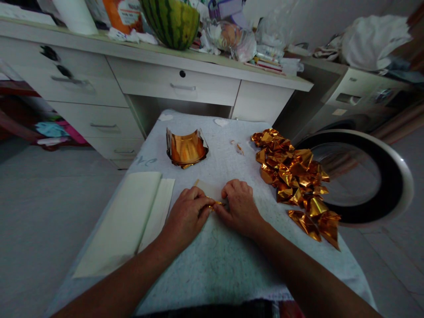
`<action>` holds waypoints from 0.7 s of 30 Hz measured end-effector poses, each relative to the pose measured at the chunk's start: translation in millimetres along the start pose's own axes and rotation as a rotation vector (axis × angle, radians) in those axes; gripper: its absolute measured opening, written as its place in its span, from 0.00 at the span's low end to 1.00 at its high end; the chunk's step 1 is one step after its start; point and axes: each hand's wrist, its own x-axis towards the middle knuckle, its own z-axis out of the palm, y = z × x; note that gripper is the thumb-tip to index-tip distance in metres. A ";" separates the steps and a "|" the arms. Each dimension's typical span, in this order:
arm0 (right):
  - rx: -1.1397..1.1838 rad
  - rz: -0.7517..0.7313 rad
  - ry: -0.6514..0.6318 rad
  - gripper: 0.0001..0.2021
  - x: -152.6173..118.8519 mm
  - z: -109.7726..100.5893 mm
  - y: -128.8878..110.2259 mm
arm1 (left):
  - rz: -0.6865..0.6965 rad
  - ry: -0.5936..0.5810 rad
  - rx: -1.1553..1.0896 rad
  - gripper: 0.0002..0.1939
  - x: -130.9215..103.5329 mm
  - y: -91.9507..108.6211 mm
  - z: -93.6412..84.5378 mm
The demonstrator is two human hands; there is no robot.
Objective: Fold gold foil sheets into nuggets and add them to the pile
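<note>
My left hand (191,211) and my right hand (241,208) meet near the middle of the cloth-covered table (212,265). Between their thumbs and fingers is a small piece of gold foil paper (217,204), pinched at both sides. A pale flat sheet (212,187) shows just beyond it, partly hidden by the fingers. Left of my left hand lies a stack of cream paper (122,221). Farther back stands a curved stack of gold foil sheets (187,149). A heap of folded gold foil pieces (298,172) spreads along the right side.
Small gold scraps (239,148) lie behind my hands. Close to the table's right edge, a washing machine's round door (394,176) hangs open. A white drawer cabinet (172,75) stands behind, bearing a cut watermelon (172,22), plastic bags and packets.
</note>
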 end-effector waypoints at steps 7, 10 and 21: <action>0.017 0.029 0.011 0.17 -0.5 -0.6 -0.3 | 0.025 -0.016 0.008 0.08 1.0 -1.3 -1.9; 0.048 0.031 -0.001 0.18 -1.0 -1.7 1.4 | 0.036 -0.016 -0.001 0.07 0.9 -2.4 -3.1; 0.120 0.058 -0.022 0.24 -3.5 -4.2 9.0 | 0.051 -0.017 0.023 0.09 0.0 -5.0 -2.0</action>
